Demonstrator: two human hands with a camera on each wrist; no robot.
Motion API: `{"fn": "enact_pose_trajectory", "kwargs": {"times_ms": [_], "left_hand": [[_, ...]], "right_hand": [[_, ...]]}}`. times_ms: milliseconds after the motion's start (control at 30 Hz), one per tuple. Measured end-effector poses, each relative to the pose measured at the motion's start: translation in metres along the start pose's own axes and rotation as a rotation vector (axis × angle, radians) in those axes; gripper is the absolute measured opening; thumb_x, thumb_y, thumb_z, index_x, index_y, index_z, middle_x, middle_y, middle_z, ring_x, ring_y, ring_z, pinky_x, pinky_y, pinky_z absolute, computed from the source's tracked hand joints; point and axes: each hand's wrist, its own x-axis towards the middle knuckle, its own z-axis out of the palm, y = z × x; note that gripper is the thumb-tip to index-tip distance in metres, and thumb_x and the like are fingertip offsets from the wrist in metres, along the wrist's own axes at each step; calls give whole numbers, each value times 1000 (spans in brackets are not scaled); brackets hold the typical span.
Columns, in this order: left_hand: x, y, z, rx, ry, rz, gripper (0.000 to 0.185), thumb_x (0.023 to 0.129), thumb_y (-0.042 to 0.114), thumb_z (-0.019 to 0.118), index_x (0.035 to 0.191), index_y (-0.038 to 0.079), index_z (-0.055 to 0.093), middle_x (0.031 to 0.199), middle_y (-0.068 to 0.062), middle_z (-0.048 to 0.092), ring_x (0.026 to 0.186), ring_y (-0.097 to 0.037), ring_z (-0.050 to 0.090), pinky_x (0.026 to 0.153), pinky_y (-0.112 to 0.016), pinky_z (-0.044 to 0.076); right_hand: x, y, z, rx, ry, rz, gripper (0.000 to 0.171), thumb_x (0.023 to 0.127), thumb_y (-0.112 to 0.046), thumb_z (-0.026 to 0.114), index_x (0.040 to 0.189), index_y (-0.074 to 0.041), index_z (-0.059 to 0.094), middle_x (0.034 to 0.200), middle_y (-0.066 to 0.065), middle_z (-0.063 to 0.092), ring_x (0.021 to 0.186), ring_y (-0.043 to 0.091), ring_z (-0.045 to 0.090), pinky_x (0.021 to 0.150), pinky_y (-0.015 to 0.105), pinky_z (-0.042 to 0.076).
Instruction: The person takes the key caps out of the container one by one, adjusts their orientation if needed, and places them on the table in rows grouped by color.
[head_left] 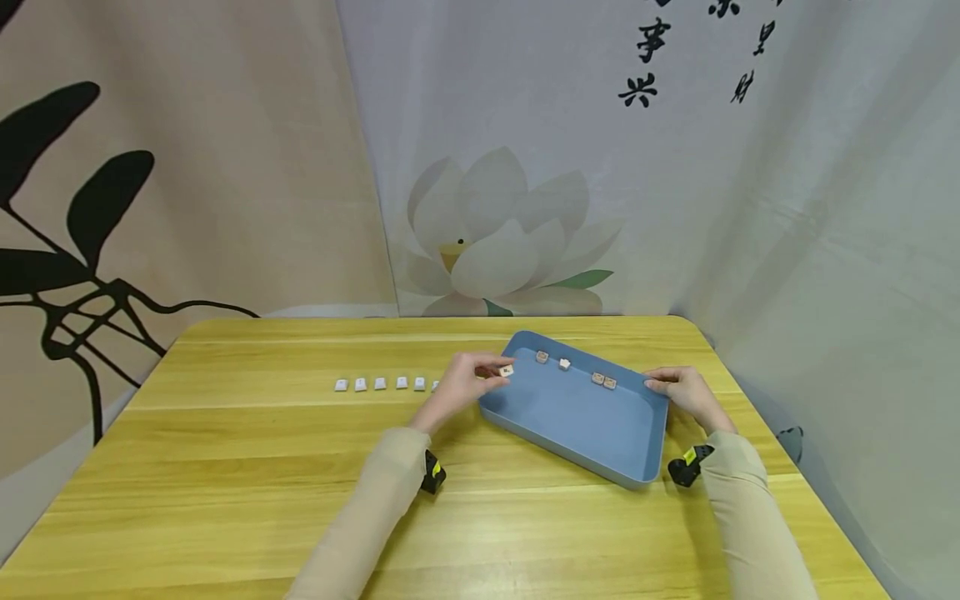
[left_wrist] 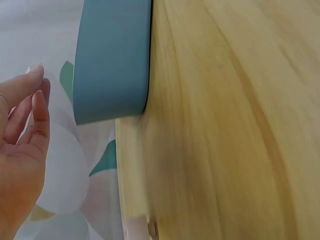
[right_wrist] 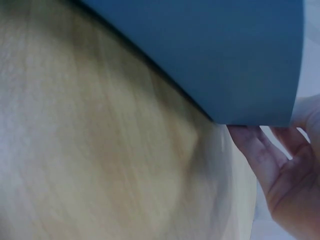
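My left hand (head_left: 463,382) pinches a small white keycap (head_left: 507,370) between thumb and fingertips, over the left end of a shallow blue-grey tray (head_left: 577,421). In the left wrist view the same hand (left_wrist: 22,125) is beside the tray's outer wall (left_wrist: 112,65), its fingertips together. At the tray's right end my right hand (head_left: 686,392) grips the rim, thumb on top and fingers against the outside. The right wrist view shows those fingers (right_wrist: 260,155) at the wall's lower edge. Inside the tray lie a white keycap (head_left: 564,364) and several brownish keycaps (head_left: 603,381) along the far side.
Left of the tray, a row of several white keycaps (head_left: 380,383) stands on the wooden table (head_left: 247,467); my left hand partly covers the row's right end. Behind the table hangs a printed curtain (head_left: 517,225). Each wrist carries a small black camera (head_left: 432,472).
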Motion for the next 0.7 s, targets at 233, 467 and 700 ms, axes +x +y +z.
{"fn": "enact_pose_trajectory", "kwargs": {"times_ms": [233,467,700], "left_hand": [[-11,-7,-13,-15,59,-19,26,83,7,71,109,4,71,101,-11,71,85,-17,65,71,-21,54],[-25,-16,-32,-12,105,-77,24,83,8,72,107,8,73,102,-9,71,87,-17,65,76,-23,56],[-42,-25,-57,11,117,-170,24,83,12,73,107,11,73,97,-9,73,83,-14,65,72,-24,54]], "right_hand": [[0,0,0,1,-3,-8,37,97,-21,55,124,4,60,130,28,55,115,37,56,87,35,51],[0,1,0,-5,-9,0,38,97,-22,56,124,4,60,130,27,56,112,34,57,86,34,52],[-1,0,0,-2,-19,12,41,97,-25,55,126,3,59,132,27,54,116,37,55,90,40,52]]}}
